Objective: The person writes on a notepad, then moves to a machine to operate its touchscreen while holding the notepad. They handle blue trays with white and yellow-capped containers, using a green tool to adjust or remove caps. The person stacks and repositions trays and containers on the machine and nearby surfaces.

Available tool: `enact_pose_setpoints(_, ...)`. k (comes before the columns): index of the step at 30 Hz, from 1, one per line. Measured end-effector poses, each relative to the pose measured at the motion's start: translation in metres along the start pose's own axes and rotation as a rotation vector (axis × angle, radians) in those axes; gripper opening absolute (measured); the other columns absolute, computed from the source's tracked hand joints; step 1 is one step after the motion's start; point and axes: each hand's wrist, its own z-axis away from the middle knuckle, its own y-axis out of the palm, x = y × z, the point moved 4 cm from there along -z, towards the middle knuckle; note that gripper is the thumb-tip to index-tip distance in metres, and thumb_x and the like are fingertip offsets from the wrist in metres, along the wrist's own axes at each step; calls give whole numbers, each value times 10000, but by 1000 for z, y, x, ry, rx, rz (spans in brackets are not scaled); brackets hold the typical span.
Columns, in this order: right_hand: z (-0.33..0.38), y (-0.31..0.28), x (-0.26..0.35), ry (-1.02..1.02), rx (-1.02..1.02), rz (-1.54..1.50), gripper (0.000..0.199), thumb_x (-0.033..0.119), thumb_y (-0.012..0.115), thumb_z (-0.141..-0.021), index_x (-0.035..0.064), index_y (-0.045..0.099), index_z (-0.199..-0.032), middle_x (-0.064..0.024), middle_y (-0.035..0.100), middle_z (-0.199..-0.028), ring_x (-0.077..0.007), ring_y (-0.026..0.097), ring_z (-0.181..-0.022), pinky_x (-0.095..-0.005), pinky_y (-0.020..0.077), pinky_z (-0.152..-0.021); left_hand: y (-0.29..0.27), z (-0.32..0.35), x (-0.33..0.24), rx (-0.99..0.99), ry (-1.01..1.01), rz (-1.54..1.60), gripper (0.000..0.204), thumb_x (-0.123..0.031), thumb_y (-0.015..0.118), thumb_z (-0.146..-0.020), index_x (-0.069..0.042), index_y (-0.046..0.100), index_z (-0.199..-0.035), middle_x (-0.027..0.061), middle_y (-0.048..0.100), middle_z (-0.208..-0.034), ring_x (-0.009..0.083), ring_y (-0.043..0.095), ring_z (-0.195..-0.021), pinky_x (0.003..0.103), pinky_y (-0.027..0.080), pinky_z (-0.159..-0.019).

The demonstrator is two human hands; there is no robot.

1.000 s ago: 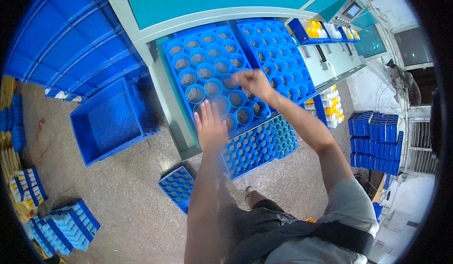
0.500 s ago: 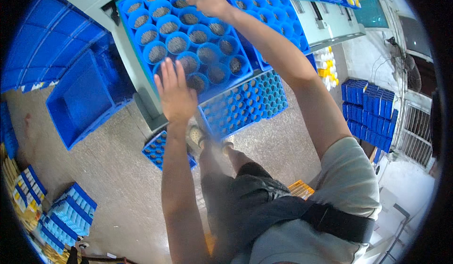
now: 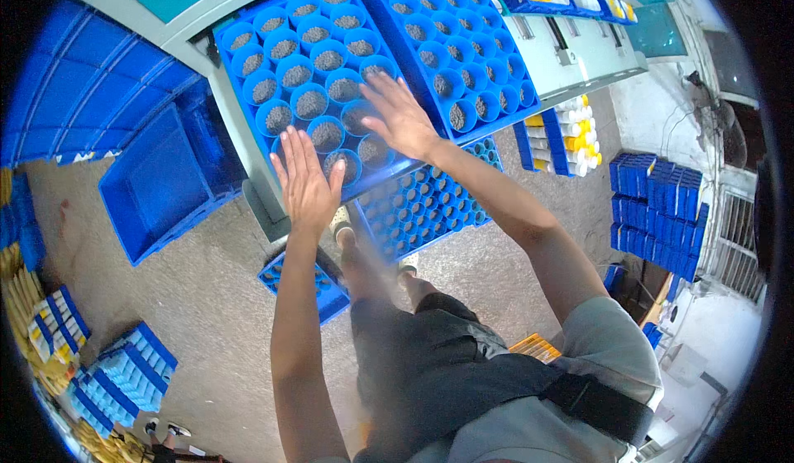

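Covering several soil-filled cups of the blue tray (image 3: 248, 45): left hand (image 3: 308, 178), right hand (image 3: 401, 116), both flat, fingers spread.

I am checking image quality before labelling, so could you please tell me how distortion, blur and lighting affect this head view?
Head view: strong fisheye bending, with a black rim round the picture and the workbench edge curved; the left hand, right hand and the blue tray of filled cups are fairly sharp; lighting is even, without harsh glare; a faint haze sits over the dark shorts.
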Motion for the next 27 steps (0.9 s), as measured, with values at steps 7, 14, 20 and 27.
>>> enact_pose_setpoints(7, -63, -10, -2, 141, 256, -147, 859, 131, 841, -746, 235, 441, -1500, -264, 357, -1540, -418, 490, -1333, -509, 477, -1053, -46, -79, 5, 4, -177, 90, 811, -47, 708, -835, -241, 378, -1550, 241, 170, -1620, 512, 409, -1287, 595, 494, -955)
enact_pose_setpoints(14, -79, 35, -7, 338, 398, -127, 831, -69, 679, -749, 225, 426, -1485, -348, 264, -1505, -546, 513, -1234, -527, 505, -1010, -24, -102, 15, 301, -371, 89, 806, -5, 724, -825, -237, 412, -1531, 256, 187, -1589, 504, 444, -1272, 574, 555, -902)
enact_pose_setpoints(20, -83, 37, -5, 393, 384, -122, 808, -115, 659, -738, 201, 454, -1454, -334, 293, -1462, -545, 531, -1206, -517, 516, -990, -7, -110, 9, 91, -377, 286, 697, 88, 649, -819, -119, 479, -1462, 329, 233, -1510, 581, 421, -1235, 530, 531, -952)
enact_pose_setpoints(27, -73, -43, 22, 354, 228, -272, 751, -123, 679, -714, 160, 502, -1388, -329, 324, -1471, -530, 473, -1285, -518, 508, -1011, -75, -81, -27, -125, -284, 324, 864, 122, 819, -603, -146, 528, -1371, 281, 364, -1422, 496, 457, -1291, 495, 458, -1049)
